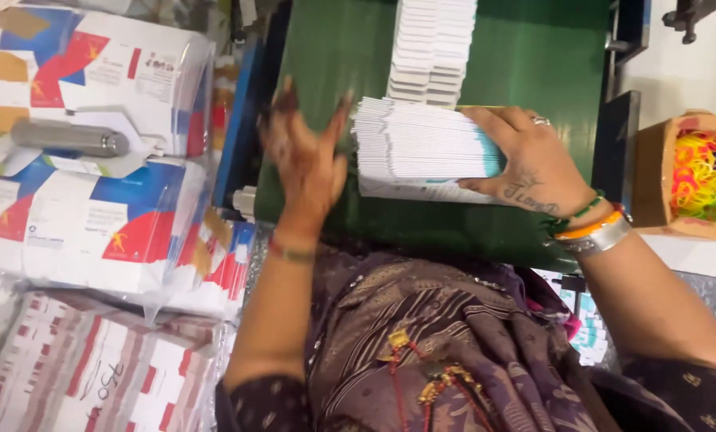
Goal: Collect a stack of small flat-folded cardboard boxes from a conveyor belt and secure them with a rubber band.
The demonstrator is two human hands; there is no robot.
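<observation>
The right hand grips a thick stack of flat white cards, its fingers curled over the top edge and the thumb under the lower edge at the stack's 3 o'clock side. The stack lies on its side on the green counter, near the middle of the view. The left hand is at the stack's 9 o'clock end, fingers spread open and flat, the fingertips touching or just beside the card edges; the blur hides which. At 12 o'clock from the stack a row of more white cards runs away up the counter. At 3 o'clock, well apart, a cardboard box holds coloured rubber bands. At 9 o'clock lie wrapped bundles of printed cartons.
</observation>
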